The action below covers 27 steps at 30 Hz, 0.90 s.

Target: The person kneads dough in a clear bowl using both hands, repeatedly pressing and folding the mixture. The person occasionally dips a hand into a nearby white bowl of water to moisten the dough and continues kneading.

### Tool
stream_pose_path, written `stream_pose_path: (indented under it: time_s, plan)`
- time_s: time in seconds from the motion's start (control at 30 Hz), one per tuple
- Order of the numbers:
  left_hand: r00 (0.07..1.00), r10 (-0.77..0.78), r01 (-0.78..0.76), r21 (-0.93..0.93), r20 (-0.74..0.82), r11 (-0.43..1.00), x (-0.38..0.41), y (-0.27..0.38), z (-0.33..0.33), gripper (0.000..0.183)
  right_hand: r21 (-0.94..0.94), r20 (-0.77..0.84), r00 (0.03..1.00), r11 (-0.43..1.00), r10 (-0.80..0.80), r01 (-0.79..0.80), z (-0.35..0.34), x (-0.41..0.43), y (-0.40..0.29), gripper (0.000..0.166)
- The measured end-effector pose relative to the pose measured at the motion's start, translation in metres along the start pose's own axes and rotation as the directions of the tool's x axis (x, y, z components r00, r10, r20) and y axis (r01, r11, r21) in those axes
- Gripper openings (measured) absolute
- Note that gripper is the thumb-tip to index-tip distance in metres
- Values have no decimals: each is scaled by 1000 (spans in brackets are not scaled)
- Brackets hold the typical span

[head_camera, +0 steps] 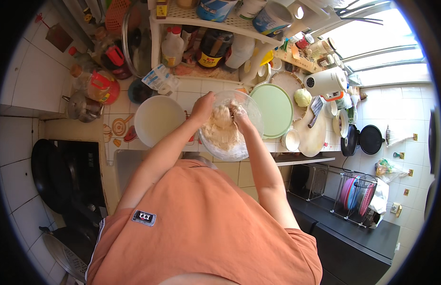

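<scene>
A clear mixing bowl (pixel 254 107) sits at the counter's front edge, its inner wall dusted with flour. Inside lies a rough, shaggy mass of pale dough (pixel 220 128). My left hand (pixel 203 107) grips the bowl's left rim. Coated in flour and dough bits, my right hand (pixel 239 113) is inside the bowl with its fingers curled into the dough's upper part. Its fingertips are partly hidden by the dough. To the left of the bowl stands a wide white basin (pixel 159 119); a round pale green lid or tray (pixel 272 110) is close on the right.
At right a cleaver (pixel 316 111) rests on a wooden cutting board (pixel 309 137), near a cabbage (pixel 303 97) and a small white bowl (pixel 290 139). Oil bottles (pixel 99 86) crowd the left. A white shelf (pixel 217 17) with jars and tubs rises behind. Below right is a wire rack (pixel 331 188).
</scene>
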<state>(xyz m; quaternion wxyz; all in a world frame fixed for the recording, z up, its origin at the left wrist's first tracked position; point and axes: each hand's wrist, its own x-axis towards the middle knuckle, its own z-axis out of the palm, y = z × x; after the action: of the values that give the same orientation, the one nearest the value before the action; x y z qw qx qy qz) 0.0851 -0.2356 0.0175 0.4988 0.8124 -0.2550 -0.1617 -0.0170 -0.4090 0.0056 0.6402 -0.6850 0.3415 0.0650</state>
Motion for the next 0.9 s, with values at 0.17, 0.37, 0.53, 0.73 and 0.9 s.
stream_pose_path:
  time_s: [0.17,0.37,0.53,0.73,0.9]
  plan:
    - [999,16,-22,-145,-40,989,-6,4,4,13,-328,542,820,852,-184,408,-13,-79,-27,18]
    - [1000,-16,13,-117,-24,993,-10,6,3,20,-904,364,931,235,-15,357,12,-106,-12,26]
    - [999,-16,14,-65,-39,998,-10,7,2,20,-887,456,888,103,50,450,35,-83,-19,17]
    - [997,-14,4,-127,-72,992,-13,12,1,16,-935,333,917,-52,218,352,62,-54,-3,19]
    - [998,1,-8,-120,-62,993,-12,10,1,16,-969,219,963,-82,158,234,75,-54,10,19]
